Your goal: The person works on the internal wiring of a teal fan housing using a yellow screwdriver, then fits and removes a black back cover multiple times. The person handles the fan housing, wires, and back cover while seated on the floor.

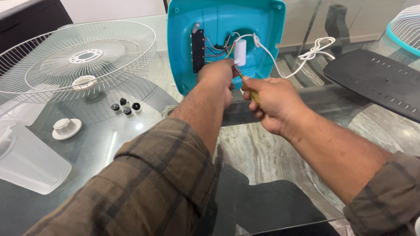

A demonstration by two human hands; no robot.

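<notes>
His right hand (271, 102) grips a yellow screwdriver (249, 89) at the teal fan base (218, 26); the left hand (216, 76) is closed on the base's edge. A slip could nick the wires (218, 46).

Left of my grip lie a wire guard (74, 59), four black knobs (125, 106) and a white cap (66, 128); right, a black panel (376, 81).
</notes>
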